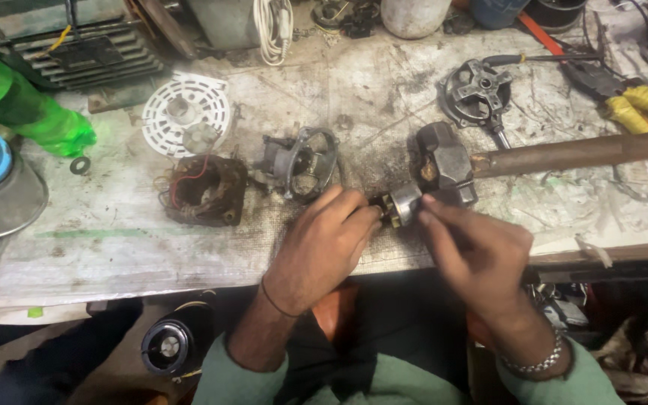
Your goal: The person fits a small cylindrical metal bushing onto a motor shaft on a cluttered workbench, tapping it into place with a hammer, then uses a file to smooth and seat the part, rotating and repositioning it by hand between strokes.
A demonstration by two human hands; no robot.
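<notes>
Green sleeves sit nearest us, cut off at the lower edge. Our left hand (322,247) and right hand (474,251) both pinch a small metal part (399,204) just above the bench (114,232) edge, in front of the hammer (448,169); our fingers hide most of it, so we cannot tell its shape or long axis. Left of it lie a motor housing (301,161) and a rusty stator (204,189) holding red and copper wires. At far left, a steel pot (9,199) is cut off, its contents hidden.

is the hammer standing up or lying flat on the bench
Lying flat. The hammer rests on its side on the workbench, handle stretching toward the right edge, head just behind the small metal part held between both hands.
</notes>
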